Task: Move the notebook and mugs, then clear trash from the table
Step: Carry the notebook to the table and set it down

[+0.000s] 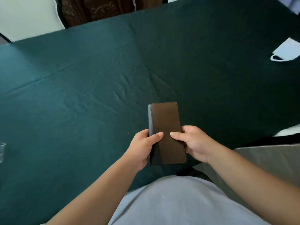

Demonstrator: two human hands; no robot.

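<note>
A slim brown notebook (167,127) with a stitched leather-like cover is held over the near edge of the table (97,78), which wears a dark green cloth. My left hand (142,148) grips its lower left side, thumb on the cover. My right hand (193,143) grips its lower right side, thumb also on the cover. The notebook's long side points away from me. No mug is in view.
A clear plastic cup (2,151) stands at the far left edge of the view. A white face mask (287,51) lies on the cloth at the right. A white-covered chair (27,15) stands beyond the table's far left corner.
</note>
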